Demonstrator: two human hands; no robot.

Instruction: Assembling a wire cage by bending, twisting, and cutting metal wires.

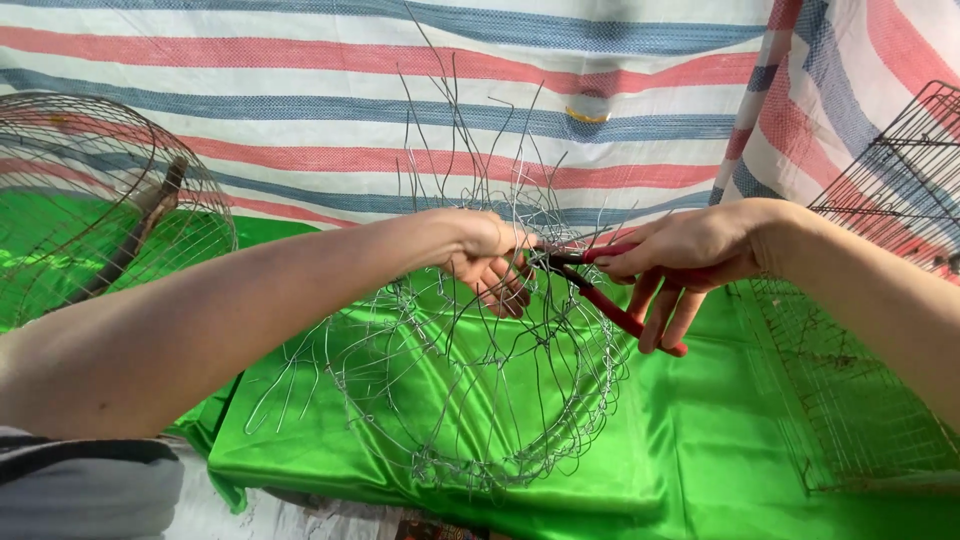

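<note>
Both hands busy: right hand clasps red pliers pointing leftward; left hand pinches wire frame.

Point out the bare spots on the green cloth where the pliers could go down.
Bare shiny green cloth lies between the round half-woven wire basket and the flat wire mesh panel at right. The middle, under both hands and the red-handled pliers, is crowded with loose wire ends.
</note>
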